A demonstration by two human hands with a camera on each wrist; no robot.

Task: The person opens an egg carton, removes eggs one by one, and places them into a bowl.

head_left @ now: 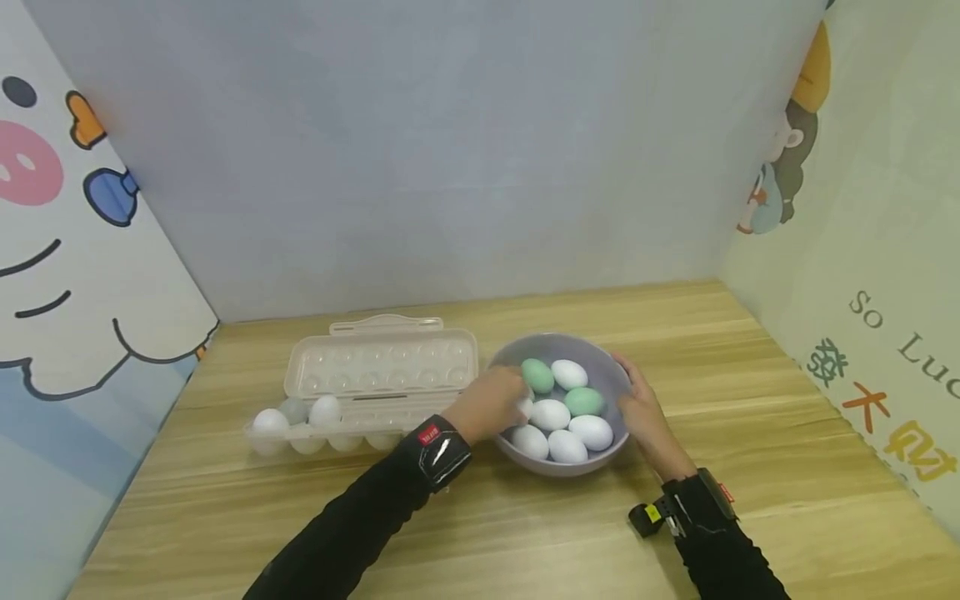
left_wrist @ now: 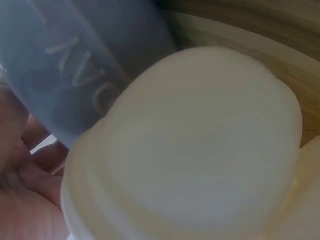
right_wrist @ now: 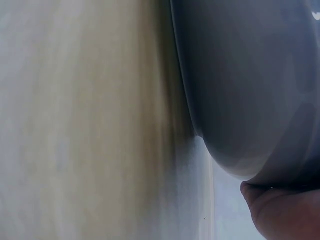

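A grey-purple bowl (head_left: 558, 468) holds several white eggs (head_left: 591, 432) and two green eggs (head_left: 584, 402). My left hand (head_left: 487, 404) reaches over its left rim, the fingers curled at a white egg (head_left: 524, 407) that they partly cover. On the right side, my right hand (head_left: 643, 412) grips the bowl's rim, thumb and fingers on either side of the wall. Left of the bowl lies an egg carton (head_left: 365, 406) of clear plastic, lid up, with white eggs (head_left: 326, 411) and a greyish egg (head_left: 294, 409) at its left end. A pale carton cup (left_wrist: 200, 140) fills much of the left wrist view.
The carton's raised lid (head_left: 382, 362) leans toward the back wall. All of this stands on a wood-grain table (head_left: 525, 542), with printed panels at left and right. My left forearm (head_left: 352, 517) passes in front of the carton's right end.
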